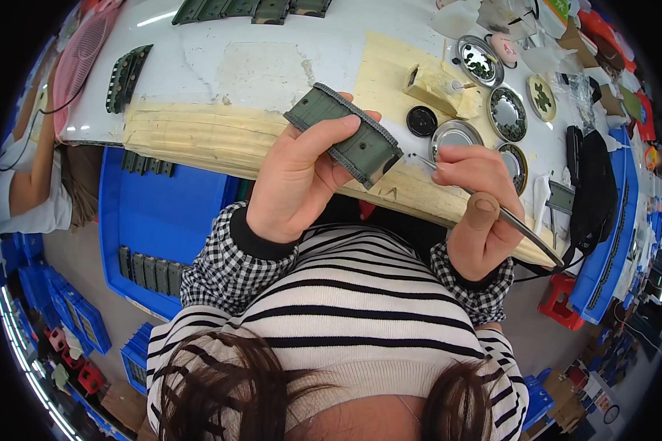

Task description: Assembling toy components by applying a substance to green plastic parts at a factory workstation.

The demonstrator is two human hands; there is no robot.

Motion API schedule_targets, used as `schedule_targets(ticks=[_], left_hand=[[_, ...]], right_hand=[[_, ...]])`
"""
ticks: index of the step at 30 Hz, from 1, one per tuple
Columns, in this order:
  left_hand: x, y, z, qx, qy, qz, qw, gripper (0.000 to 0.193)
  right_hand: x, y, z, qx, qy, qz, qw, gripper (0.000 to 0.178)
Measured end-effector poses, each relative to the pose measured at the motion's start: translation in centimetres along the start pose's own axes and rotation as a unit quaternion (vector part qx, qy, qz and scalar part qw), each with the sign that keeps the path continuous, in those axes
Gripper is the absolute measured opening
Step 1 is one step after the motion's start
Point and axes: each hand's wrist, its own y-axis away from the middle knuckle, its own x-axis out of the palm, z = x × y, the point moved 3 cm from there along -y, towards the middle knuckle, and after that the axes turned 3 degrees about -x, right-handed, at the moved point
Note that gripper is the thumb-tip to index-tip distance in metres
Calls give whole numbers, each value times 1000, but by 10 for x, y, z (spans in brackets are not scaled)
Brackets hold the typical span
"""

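Steadying the green part (368, 151) seems to me half the battle for fine tweezer work like this. It sits just above the middle of the frame, tilted down to the right, pinched in the left hand (290, 176) with the thumb across its top face and the fingers beneath. I'd keep that thumb clear of the working spot and both wrists quiet. The right hand (482, 239), right of centre, is closed around metal tweezers (526, 231), their points aimed left at the part's near end, close but apart from it. A dark speck (412, 154) shows by the points; whether they grip it, I can't tell from here. A light squeeze and a slow, slanting approach would probably serve best, lest something so small spring away.
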Motion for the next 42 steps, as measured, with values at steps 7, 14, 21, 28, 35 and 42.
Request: schedule_targets(ticks=[7,14,21,28,35,42], left_hand=[[0,-1,2,-20,34,18,999,33],[0,0,4,-19,39,12,999,32],[0,0,5,-24,49,15,998,31],[-1,1,8,-27,79,23,996,29],[0,0,9,-30,84,17,996,27],[0,0,10,-30,98,22,994,28]], right_hand=[[9,3,0,44,-70,31,996,22],[9,2,1,45,-53,47,996,22],[11,3,1,34,-44,43,998,18],[11,0,6,1,6,59,998,16],[12,-1,7,-24,11,71,997,18],[11,-2,6,-27,7,78,997,16]])
